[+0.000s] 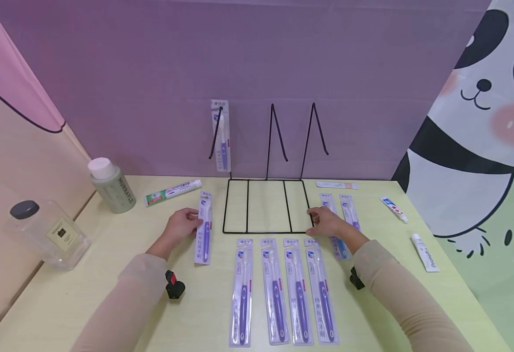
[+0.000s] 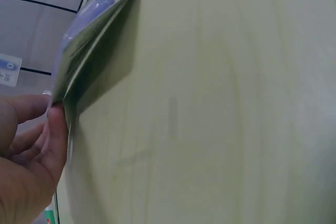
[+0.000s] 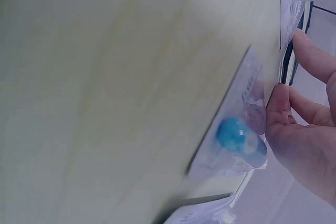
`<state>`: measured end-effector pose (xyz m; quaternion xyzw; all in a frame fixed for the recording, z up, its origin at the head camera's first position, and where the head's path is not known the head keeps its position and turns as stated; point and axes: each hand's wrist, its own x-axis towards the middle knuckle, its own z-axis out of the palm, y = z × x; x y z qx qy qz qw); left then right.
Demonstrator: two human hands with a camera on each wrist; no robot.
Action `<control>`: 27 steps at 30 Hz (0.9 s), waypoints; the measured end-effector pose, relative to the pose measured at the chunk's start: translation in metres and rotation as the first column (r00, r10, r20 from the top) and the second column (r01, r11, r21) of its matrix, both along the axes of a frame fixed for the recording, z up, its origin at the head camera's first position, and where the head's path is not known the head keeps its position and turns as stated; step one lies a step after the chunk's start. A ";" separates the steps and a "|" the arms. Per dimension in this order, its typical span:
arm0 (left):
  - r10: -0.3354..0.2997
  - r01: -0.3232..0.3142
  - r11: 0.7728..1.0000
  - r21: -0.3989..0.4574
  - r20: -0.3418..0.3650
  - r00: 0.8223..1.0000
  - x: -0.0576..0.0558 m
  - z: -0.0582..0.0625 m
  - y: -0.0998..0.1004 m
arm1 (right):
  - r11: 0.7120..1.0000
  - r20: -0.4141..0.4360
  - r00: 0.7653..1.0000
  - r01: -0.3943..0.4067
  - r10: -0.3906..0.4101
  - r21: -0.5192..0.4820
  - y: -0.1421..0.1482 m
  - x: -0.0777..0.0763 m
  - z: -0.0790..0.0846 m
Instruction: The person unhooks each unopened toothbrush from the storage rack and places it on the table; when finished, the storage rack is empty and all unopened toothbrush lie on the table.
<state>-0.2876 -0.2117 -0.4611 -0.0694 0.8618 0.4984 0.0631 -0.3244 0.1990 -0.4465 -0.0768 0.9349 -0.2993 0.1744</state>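
Observation:
My left hand [image 1: 181,228] pinches the edge of a packaged toothbrush [image 1: 203,234] left of the black wire rack [image 1: 266,180]. In the left wrist view, thumb and fingers hold this pack [image 2: 86,32] tilted up from the table. My right hand [image 1: 329,224] holds the right side wire of the rack's base; the right wrist view has its fingertips at the black wire [image 3: 286,62]. One packaged toothbrush [image 1: 223,146] hangs on the rack's left hook. Several more packs, including a toothbrush pack [image 1: 242,313], lie in a row before the rack.
Two toothbrush packs, one partly under my right arm, lie right of the rack near a pack [image 1: 349,210]. Toothpaste tubes [image 1: 173,192] [image 1: 425,253] lie at both sides. A green bottle [image 1: 115,188] and a clear bottle [image 1: 65,234] stand left. A purple backdrop [image 1: 151,88] rises behind.

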 end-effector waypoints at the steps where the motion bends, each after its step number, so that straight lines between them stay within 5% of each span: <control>1: -0.004 0.004 1.000 -0.025 0.004 1.000 -0.001 0.000 0.000 | 1.000 -0.001 1.000 0.001 -0.001 -0.002 0.000 0.000 0.000; 7: -0.076 0.078 0.980 -0.183 0.015 0.997 -0.005 0.005 0.001 | 1.000 0.001 1.000 0.013 -0.013 -0.009 0.002 -0.003 0.003; 12: -0.138 0.076 0.925 -0.371 -0.144 0.980 -0.016 0.026 0.005 | 1.000 0.000 1.000 0.013 -0.013 -0.002 0.003 -0.004 0.005; 15: -0.130 0.041 0.948 -0.315 -0.265 0.956 -0.033 0.043 0.012 | 1.000 0.002 1.000 0.006 -0.006 -0.019 0.005 -0.005 0.005; 20: -0.028 -0.011 0.995 -0.099 -0.380 0.925 -0.061 0.075 0.025 | 0.998 0.006 1.000 -0.022 0.023 -0.062 0.007 -0.003 0.000; 27: 0.132 -0.072 0.987 0.146 -0.455 0.880 -0.084 0.114 0.044 | 0.998 -0.002 1.000 -0.025 0.025 -0.057 0.003 0.001 -0.002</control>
